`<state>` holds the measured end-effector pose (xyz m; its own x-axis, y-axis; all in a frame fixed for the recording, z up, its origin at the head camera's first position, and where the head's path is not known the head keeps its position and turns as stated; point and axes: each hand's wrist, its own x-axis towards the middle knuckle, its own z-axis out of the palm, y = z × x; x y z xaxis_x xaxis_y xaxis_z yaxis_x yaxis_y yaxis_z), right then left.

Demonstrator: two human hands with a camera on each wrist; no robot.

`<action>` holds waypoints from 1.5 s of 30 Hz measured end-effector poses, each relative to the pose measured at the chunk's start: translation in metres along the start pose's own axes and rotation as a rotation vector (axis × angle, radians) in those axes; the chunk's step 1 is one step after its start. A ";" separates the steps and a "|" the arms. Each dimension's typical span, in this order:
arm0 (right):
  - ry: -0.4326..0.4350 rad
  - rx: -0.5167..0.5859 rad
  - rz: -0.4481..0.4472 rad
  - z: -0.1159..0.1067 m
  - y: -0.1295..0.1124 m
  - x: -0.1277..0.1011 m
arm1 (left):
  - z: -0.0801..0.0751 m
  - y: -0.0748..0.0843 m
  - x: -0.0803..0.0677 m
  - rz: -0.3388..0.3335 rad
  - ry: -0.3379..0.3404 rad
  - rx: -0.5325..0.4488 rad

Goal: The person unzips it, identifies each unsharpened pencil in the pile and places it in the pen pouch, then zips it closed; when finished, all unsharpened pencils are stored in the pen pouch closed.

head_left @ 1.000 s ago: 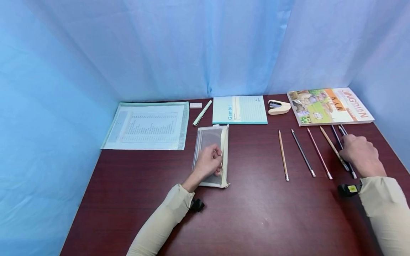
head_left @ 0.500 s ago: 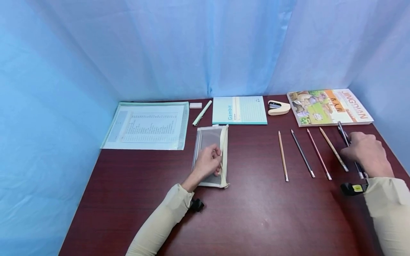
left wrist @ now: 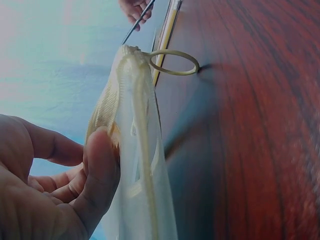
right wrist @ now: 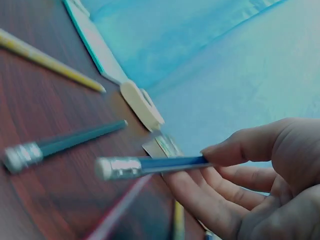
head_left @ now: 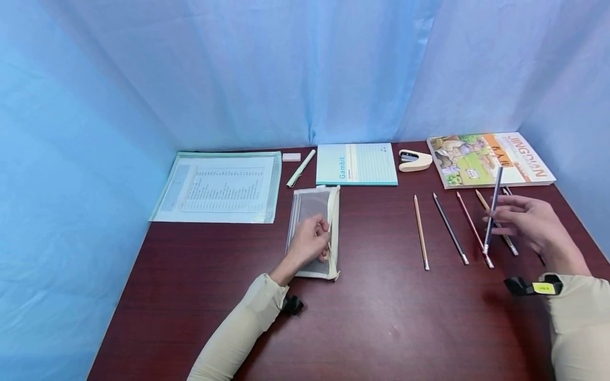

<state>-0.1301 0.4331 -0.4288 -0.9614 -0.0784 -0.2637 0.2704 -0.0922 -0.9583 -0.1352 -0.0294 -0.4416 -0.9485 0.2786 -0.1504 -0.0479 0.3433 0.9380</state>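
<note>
Fingers of right hand [head_left: 529,219] pinch blue pencil [head_left: 492,209] lightly at mid-shaft, raised over the table's [head_left: 381,317] right side, near the far edge. Risk: so loose a pinch may let it pivot and drop onto the row below, scattering it. Left hand [head_left: 308,244] pinches pouch [head_left: 314,211] rim at table centre; if that slips, the mouth may close.

Count: 1 pencil held, 4 plainly lying [head_left: 421,232], a fifth part hidden; 1 pouch, 1 stapler [head_left: 413,160], 1 notebook [head_left: 356,164], 1 book [head_left: 491,157].
</note>
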 end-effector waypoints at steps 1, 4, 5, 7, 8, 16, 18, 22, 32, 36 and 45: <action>-0.037 0.064 -0.008 0.002 0.003 0.001 | 0.000 0.000 0.000 -0.001 0.001 0.000; -0.131 0.149 -0.015 0.010 0.010 0.005 | 0.000 0.000 0.000 -0.003 0.001 -0.003; -0.159 0.168 -0.018 0.014 0.012 0.006 | 0.000 0.000 0.000 -0.004 0.002 -0.003; -0.209 0.202 -0.021 0.021 0.016 0.010 | 0.000 0.000 0.000 -0.004 0.004 -0.003; -0.230 0.222 -0.018 0.026 0.017 0.011 | 0.000 0.000 0.000 -0.002 0.004 -0.003; -0.267 0.171 0.001 0.071 0.019 0.020 | 0.000 0.001 -0.001 -0.002 0.004 -0.016; -0.275 0.149 0.010 0.084 0.019 0.022 | 0.000 0.002 -0.001 -0.003 0.003 -0.016; -0.304 0.111 0.035 0.110 0.021 0.027 | 0.000 0.001 -0.001 0.005 0.006 -0.010; -0.373 0.016 0.111 0.174 0.028 0.042 | -0.001 0.003 -0.001 0.007 0.009 -0.013; -0.403 0.005 0.147 0.198 0.032 0.047 | -0.001 0.003 -0.001 0.009 0.006 -0.016; -0.437 -0.082 0.223 0.241 0.043 0.060 | -0.002 0.004 -0.002 0.006 0.014 0.007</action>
<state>-0.1642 0.1851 -0.4596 -0.7646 -0.4981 -0.4091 0.4449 0.0514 -0.8941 -0.1342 -0.0303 -0.4369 -0.9532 0.2682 -0.1399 -0.0397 0.3475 0.9368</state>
